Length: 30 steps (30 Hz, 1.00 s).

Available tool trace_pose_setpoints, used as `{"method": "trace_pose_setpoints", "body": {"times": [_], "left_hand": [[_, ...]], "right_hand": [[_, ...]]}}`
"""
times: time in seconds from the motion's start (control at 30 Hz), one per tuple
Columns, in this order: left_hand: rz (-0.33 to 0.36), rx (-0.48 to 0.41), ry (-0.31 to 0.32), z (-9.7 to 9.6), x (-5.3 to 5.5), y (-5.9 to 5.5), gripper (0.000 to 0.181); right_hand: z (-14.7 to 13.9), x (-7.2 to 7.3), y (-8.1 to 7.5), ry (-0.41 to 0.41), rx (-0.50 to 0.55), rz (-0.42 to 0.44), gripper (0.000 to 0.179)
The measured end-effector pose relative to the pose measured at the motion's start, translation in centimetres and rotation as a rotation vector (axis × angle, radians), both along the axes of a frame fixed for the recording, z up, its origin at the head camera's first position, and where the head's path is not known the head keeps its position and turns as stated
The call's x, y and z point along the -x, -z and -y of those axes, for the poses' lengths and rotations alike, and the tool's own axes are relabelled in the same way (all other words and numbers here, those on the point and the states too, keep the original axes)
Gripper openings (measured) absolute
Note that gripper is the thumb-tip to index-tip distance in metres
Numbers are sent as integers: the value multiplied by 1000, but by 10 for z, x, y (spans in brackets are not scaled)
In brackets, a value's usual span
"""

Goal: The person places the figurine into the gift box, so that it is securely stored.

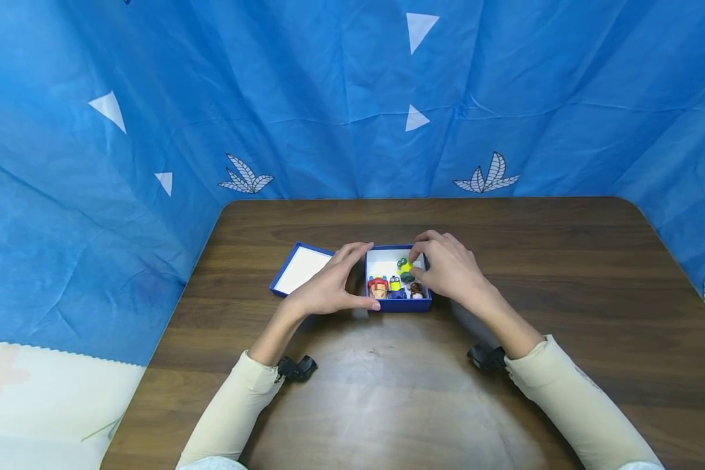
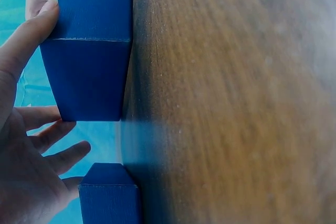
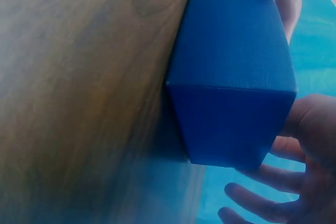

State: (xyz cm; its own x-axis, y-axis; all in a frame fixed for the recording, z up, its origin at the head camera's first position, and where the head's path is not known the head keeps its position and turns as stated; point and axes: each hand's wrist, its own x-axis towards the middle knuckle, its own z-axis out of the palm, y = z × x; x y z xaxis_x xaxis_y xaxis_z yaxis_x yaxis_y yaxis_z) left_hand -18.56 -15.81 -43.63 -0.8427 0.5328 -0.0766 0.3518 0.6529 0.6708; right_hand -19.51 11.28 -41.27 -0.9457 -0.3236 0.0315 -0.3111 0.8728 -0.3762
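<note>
A small blue box (image 1: 398,305) with a white inside stands open-topped on the table. My left hand (image 1: 331,286) holds its left end, thumb at the front corner and fingertips at the back corner. Inside, along the front, lie a red-and-tan toy figure (image 1: 378,288), a small yellow toy figure (image 1: 395,283) and a brown-and-white toy figure (image 1: 416,290). Behind them is a green-and-yellow toy figure (image 1: 405,268). My right hand (image 1: 446,266) reaches over the box's right wall, thumb and forefinger pinching that green figure; its other fingers stay outside the box.
The blue-edged lid (image 1: 301,269), white inside up, lies left of the box, partly behind my left hand. Brown wooden table (image 1: 564,281) surrounds both. A blue cloth (image 1: 352,150) hangs behind the table's far edge. A black wrist camera (image 1: 298,369) sits on my left wrist.
</note>
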Motion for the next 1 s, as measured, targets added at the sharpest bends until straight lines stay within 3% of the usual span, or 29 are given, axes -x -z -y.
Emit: {"method": "trace_pose_setpoints", "body": {"times": [0.17, 0.3, 0.5, 0.63, 0.77, 1.0], "left_hand": [[-6, -3, -5, 0, -1, 0, 117], [-13, -3, -3, 1, 0, 0, 117], [-10, -9, 0, 0, 0, 1, 118], [-14, -10, 1, 1, 0, 0, 117], [-15, -7, 8, 1, 0, 1, 117], [-14, -6, 3, 2, 0, 1, 117]], "right_hand": [[4, 2, 0, -10, -63, -42, 2], [7, 3, -6, -9, -119, -60, 8], [13, 6, -10, 8, -197, -18, 16], [18, 10, -8, 4, -233, 59, 18], [18, 11, -4, 2, -235, 111, 18], [16, 9, -5, -7, -208, 64, 8]]}}
